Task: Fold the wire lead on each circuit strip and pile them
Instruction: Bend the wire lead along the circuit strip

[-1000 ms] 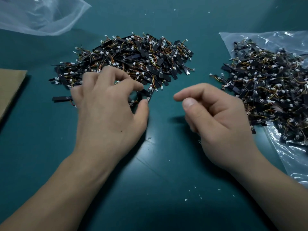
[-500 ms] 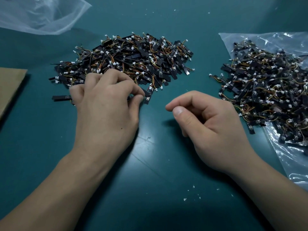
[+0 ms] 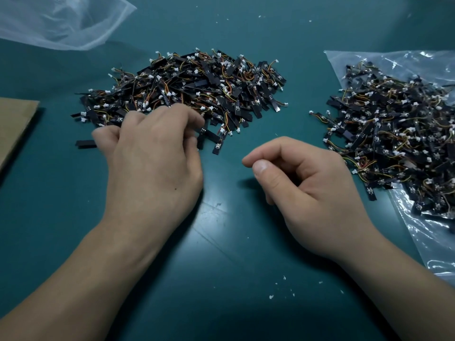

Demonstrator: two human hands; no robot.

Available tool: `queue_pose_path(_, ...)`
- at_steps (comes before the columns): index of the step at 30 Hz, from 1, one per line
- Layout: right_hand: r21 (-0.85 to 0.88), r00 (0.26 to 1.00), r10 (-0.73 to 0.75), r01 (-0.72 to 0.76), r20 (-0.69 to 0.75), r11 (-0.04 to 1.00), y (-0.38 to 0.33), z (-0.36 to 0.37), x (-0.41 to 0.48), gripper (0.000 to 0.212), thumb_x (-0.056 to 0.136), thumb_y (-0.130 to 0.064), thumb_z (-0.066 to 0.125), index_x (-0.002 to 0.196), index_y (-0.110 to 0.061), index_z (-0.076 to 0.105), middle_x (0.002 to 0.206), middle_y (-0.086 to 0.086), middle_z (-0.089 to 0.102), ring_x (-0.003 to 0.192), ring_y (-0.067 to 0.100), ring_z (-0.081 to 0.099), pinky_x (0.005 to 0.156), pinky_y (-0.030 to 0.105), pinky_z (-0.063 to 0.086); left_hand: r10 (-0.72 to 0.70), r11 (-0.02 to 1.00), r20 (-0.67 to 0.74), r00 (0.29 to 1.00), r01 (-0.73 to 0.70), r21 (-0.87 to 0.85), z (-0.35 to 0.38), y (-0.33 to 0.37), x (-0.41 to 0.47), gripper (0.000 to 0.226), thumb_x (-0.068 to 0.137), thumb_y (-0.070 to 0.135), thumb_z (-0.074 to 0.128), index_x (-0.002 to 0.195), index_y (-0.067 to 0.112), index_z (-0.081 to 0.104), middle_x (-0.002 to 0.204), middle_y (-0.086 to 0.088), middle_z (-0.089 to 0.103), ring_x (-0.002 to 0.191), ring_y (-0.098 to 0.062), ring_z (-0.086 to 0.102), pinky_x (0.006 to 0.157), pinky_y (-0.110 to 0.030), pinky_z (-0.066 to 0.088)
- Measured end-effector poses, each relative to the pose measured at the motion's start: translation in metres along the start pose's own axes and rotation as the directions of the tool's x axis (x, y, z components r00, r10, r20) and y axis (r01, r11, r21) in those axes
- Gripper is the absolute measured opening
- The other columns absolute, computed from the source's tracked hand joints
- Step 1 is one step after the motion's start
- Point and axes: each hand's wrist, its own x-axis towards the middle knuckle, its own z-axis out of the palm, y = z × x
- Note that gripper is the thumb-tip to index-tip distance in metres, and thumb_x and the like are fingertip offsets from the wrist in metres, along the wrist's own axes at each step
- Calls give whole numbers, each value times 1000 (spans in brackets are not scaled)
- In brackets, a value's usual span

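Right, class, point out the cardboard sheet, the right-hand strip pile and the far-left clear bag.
cardboard sheet [image 3: 14,126]: head view, brown top face.
right-hand strip pile [image 3: 398,134]: head view, heap's middle.
far-left clear bag [image 3: 56,23]: head view, crumpled middle.

Nothing here can be read. The strips [image 3: 256,103] in the far pile [image 3: 197,87] and the right pile [image 3: 394,134] carry tiny pale specks, too small to make out as letters or numbers. The far-left bag [image 3: 61,23], the right bag [image 3: 430,230] and the card [image 3: 14,124] at the left show no legible print.
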Motion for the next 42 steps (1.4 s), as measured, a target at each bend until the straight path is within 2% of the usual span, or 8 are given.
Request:
queue_pose_path(5, -6, 1000, -10, 10, 8, 1000, 2, 0, 0, 12, 97, -22, 62, 95, -26, 72, 60, -11, 58, 53, 19, 55, 53, 26, 42, -40, 993, 25, 999, 37, 113, 2, 0, -1, 18, 89, 49, 53, 94, 39, 66, 96, 17, 56, 101, -23, 49, 82, -38, 17)
queue_pose_path(11, -22, 1000, -9, 9, 9, 1000, 1, 0, -1, 12, 97, -21, 62, 95, -26, 73, 60, -13, 59, 53, 19, 55, 52, 24, 42, -78, 990, -6, 997, 78, 114, -1, 1, -1, 13, 93, 40, 55, 88, 37, 66, 94, 19, 53, 101, -21, 46, 75, -31, 6)
queue_pose_path(21, -17, 1000, -19, 19, -1, 1000, 2, 0, 0, 12, 97, -20, 62, 95, -24, 73, 60, -15, 59, 53, 17, 55, 54, 21, 41, -124, 990, -39, 992, 126, 64, -6, 3, 0, 14, 96, 34, 51, 89, 31, 63, 98, 20, 48, 106, -24, 41, 87, -45, 21)
queue_pose_path(25, 2, 999, -6, 6, -54, 1000, 3, 1, 0, 11, 96, -21, 62, 100, -27, 71, 60, -5, 58, 53, 20, 54, 55, 27, 44, -28, 1000, -80, 996, 27, -14, -10, 12, -2, 9, 96, 33, 50, 90, 32, 57, 97, 21, 48, 105, -21, 41, 89, -55, 32)
queue_pose_path(31, 115, 980, 146, -131, -134, 985, 8, 2, 5, 45, 94, -28, 62, 138, -29, 55, 70, 8, 62, 62, 23, 58, 67, 32, 49, 92, 981, -58, 994, -101, -167, -11, 19, -4, 8, 95, 29, 54, 89, 30, 59, 90, 19, 59, 92, -12, 52, 81, -31, 16)
queue_pose_path(35, 16, 989, 100, -99, -104, 995, 8, 3, 4, 13, 97, -33, 62, 108, -29, 68, 69, 4, 65, 61, 22, 59, 62, 36, 50, 107, 962, -17, 994, -107, -251, -10, 20, -6, 8, 93, 29, 54, 87, 30, 60, 84, 20, 61, 89, -9, 52, 86, -32, 19)
queue_pose_path(37, -30, 992, 73, -77, -99, 997, 8, 3, 4, 14, 100, -34, 62, 90, -26, 67, 67, 2, 64, 59, 22, 58, 60, 40, 48, 125, 943, -18, 992, -124, -310, -12, 22, -7, 9, 93, 27, 55, 86, 29, 61, 82, 21, 60, 85, -8, 53, 89, -34, 24)
queue_pose_path(42, 92, 989, 103, -94, -109, 991, 1, 2, 4, 14, 94, -39, 63, 92, -25, 63, 67, 7, 63, 57, 29, 55, 55, 40, 49, 201, 887, 28, 979, -170, -430, -15, 24, -8, 10, 93, 20, 56, 86, 24, 62, 77, 14, 65, 79, -11, 64, 92, -56, 43)
